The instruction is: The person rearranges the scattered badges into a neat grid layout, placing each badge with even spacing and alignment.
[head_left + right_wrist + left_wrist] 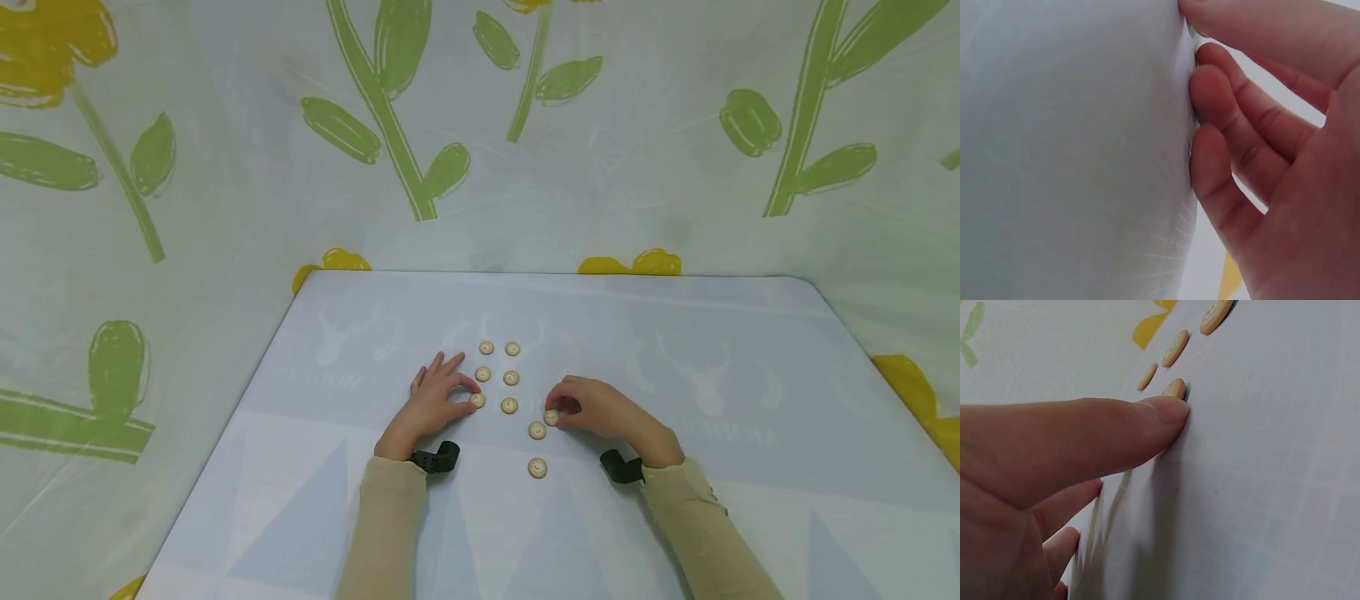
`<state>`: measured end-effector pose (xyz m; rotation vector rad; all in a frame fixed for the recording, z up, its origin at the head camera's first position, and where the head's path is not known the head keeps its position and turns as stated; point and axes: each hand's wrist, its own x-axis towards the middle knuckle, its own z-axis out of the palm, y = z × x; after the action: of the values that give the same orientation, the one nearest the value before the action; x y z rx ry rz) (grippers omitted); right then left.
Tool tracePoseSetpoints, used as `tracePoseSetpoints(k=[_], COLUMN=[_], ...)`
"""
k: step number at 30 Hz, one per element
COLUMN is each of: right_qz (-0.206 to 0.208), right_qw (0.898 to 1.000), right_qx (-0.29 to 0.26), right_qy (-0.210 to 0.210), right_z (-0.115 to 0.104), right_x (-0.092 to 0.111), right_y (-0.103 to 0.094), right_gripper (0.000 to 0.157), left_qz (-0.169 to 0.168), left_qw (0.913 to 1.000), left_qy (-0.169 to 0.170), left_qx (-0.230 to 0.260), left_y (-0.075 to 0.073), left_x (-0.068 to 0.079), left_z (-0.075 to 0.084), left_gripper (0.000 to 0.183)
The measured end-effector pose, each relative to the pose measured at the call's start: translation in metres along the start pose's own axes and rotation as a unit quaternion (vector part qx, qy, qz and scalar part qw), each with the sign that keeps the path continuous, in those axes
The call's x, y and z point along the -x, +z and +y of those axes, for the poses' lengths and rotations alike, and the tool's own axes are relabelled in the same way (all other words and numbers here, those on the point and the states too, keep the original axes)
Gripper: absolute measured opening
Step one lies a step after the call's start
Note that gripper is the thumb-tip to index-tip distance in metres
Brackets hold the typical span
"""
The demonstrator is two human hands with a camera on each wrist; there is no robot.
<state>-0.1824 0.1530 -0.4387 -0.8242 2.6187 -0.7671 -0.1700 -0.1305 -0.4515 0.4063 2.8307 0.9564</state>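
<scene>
My left hand (pixel 433 400) pinches a round beige button (pixel 477 401) between thumb and index finger, its other fingers spread on the table. In the left wrist view the thumb covers most of that button (pixel 1175 388). Farther right, my right hand (pixel 600 407) holds another button (pixel 552 417) at its thumb and fingertips. The right wrist view shows that hand's curled fingers (pixel 1213 159) against the table, with the button mostly hidden. Beside the right hand lies a loose button (pixel 537 431), and a second one (pixel 537 468) sits nearer to me.
Between the hands runs a column of three buttons, the closest button (pixel 509 406) level with the left thumb. Two more, including a button (pixel 483 374), line up beyond the left fingertips. The pale patterned table (pixel 660 533) ends at a back edge before a flowered curtain (pixel 600 183).
</scene>
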Motion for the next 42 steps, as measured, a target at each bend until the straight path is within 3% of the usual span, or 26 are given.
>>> tracePoseSetpoints(k=[20,29,42], right_qz=[-0.016,-0.03,-0.022], right_qw=[0.998,0.998,0.997], right_qx=[-0.05,-0.058,-0.068], right_qy=[-0.018,0.016,0.007], right_z=[0.0014,-0.0023,0.0052], right_x=[0.0032,0.003,0.002], right_y=[0.0023,0.0007,0.0011], right_gripper=[0.021,0.022,0.019], left_qz=[0.004,0.004,0.0], left_qw=[1.0,1.0,0.9999], left_qy=[0.007,-0.007,-0.01], left_qx=[0.001,0.003,0.007], left_y=[0.0003,0.0001,0.0014], left_x=[0.0006,0.0016,0.0009], left_z=[-0.0006,0.0007,-0.0003], left_gripper=[0.014,0.014,0.015])
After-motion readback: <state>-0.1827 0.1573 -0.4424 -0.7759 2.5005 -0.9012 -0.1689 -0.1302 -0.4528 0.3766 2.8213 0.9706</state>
